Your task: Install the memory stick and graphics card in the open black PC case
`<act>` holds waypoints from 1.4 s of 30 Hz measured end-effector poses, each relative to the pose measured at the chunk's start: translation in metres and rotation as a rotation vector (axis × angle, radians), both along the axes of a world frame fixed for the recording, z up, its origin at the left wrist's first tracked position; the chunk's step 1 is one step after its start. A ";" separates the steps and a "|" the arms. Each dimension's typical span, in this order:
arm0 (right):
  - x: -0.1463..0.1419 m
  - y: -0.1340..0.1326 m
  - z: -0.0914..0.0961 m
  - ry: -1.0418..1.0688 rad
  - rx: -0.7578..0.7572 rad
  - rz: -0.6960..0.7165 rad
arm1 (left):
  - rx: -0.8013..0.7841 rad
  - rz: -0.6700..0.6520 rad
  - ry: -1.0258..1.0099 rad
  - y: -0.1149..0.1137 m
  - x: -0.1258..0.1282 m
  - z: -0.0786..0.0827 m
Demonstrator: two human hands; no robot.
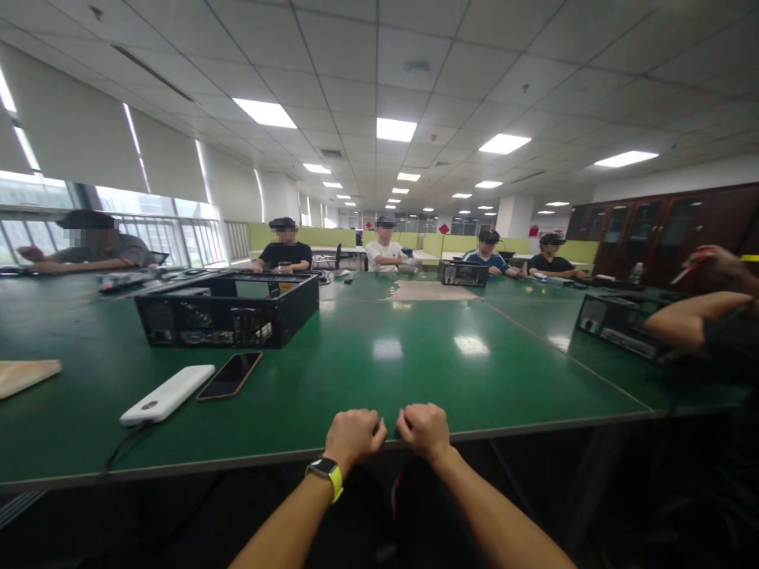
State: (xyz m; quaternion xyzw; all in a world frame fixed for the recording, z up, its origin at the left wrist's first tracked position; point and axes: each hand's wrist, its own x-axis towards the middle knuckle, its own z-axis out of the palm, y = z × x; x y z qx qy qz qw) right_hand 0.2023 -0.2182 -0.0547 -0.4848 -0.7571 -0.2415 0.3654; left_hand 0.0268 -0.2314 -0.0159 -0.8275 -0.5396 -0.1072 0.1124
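Both my hands rest at the near edge of the green table (pixel 332 371), a small gap between them. My left hand (pixel 356 435) is curled into a fist, with a watch (pixel 326 472) on a yellow-green strap at its wrist. Beside it, my right hand (pixel 425 431) is closed the same way. Nothing shows in either fist. Ahead and to the left stands an open black computer case (pixel 290 320), its back panel facing me. Between that case and my left hand lie a dark smartphone (pixel 230 377) and a white power bank (pixel 169 395) with a black cable.
At the right, a co-worker's arm (pixel 681 316) leans over another computer case (pixel 610 324); that person's raised hand holds a screwdriver (pixel 693 263). Several people sit along the far side, one near a third case (pixel 463 273). A tan object (pixel 27 377) lies at the left edge.
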 end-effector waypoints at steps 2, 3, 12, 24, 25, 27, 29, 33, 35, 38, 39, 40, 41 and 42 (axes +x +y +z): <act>0.001 0.000 0.000 0.004 0.032 0.032 | 0.009 -0.010 0.009 0.002 -0.001 -0.001; 0.001 0.001 0.000 0.005 0.049 0.050 | 0.012 -0.020 0.011 0.002 -0.001 -0.002; 0.004 0.004 -0.002 -0.001 0.175 0.178 | 0.088 -0.134 0.009 0.013 -0.004 -0.015; 0.001 0.006 -0.001 0.088 0.188 0.211 | 0.169 -0.152 -0.027 0.013 -0.005 -0.020; 0.001 0.006 0.000 0.090 0.187 0.208 | 0.159 -0.148 -0.029 0.013 -0.005 -0.020; 0.001 0.006 0.001 0.089 0.187 0.206 | 0.131 -0.136 -0.036 0.011 -0.005 -0.018; 0.001 0.005 0.001 0.084 0.186 0.202 | 0.100 -0.138 -0.051 0.010 -0.005 -0.016; 0.000 0.005 0.001 0.077 0.178 0.186 | 0.062 -0.153 -0.104 0.006 -0.006 -0.009; 0.000 0.005 0.000 0.075 0.169 0.180 | 0.032 -0.153 -0.136 0.006 -0.006 -0.004; 0.000 0.006 0.000 0.068 0.155 0.171 | -0.060 -0.252 -0.142 0.007 -0.009 0.005; 0.001 0.006 0.001 0.067 0.146 0.167 | -0.109 -0.307 -0.121 0.008 -0.011 0.007; 0.001 0.007 0.001 0.067 0.134 0.163 | -0.161 -0.362 -0.093 0.009 -0.012 0.008; 0.002 0.008 0.002 0.066 0.118 0.160 | -0.207 -0.402 -0.066 0.010 -0.013 0.009; 0.002 0.009 0.002 0.068 0.100 0.157 | -0.234 -0.416 -0.050 0.012 -0.014 0.008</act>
